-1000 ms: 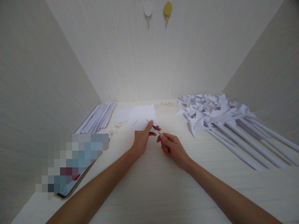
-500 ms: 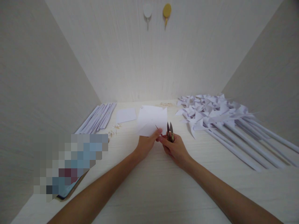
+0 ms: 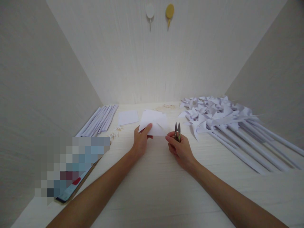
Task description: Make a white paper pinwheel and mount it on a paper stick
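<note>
No writing can be read anywhere; a blurred patch hides most of a phone point(image 3: 71, 190) at lower left. At frame centre the left hand point(image 3: 140, 141) pinches a white paper point(image 3: 153, 123) above the tabletop point(image 3: 154, 183); just right of it, apart, the right hand point(image 3: 180, 148) grips snips point(image 3: 177, 131), blades up. Paper rolls point(image 3: 99, 119) lie left, pinwheels point(image 3: 213, 115) right, two hooks point(image 3: 160, 11) at top.

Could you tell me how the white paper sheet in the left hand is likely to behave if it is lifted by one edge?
The paper sheet looks thin and cut, so it would probably flop and bend where the left hand pinches it. It seems very light, so it would likely slide easily on the smooth table.
</note>
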`<state>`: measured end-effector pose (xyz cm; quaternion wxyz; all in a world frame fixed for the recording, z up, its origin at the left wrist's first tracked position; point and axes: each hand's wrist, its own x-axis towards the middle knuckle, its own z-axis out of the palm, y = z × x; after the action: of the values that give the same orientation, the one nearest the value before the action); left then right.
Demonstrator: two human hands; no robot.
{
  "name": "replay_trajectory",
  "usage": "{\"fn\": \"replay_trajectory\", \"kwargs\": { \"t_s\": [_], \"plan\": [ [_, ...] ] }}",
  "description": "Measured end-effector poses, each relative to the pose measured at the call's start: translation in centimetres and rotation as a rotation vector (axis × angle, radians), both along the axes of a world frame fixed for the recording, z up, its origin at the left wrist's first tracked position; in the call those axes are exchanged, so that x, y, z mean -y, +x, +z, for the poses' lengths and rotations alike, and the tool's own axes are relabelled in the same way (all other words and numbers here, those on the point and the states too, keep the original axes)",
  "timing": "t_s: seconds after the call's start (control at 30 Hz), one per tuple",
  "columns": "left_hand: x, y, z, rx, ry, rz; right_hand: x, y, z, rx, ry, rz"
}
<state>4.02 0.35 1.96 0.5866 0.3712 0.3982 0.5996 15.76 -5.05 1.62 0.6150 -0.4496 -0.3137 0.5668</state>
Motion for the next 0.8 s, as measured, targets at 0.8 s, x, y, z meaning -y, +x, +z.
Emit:
{"fn": "replay_trajectory", "kwargs": {
  "t_s": [0.8],
  "plan": [
    [-0.6, -1.0, 0.9, 0.094, -0.168, -0.305, -0.1, 0.1, -0.3, 0.114, 0.034, -0.023]
  ]
}}
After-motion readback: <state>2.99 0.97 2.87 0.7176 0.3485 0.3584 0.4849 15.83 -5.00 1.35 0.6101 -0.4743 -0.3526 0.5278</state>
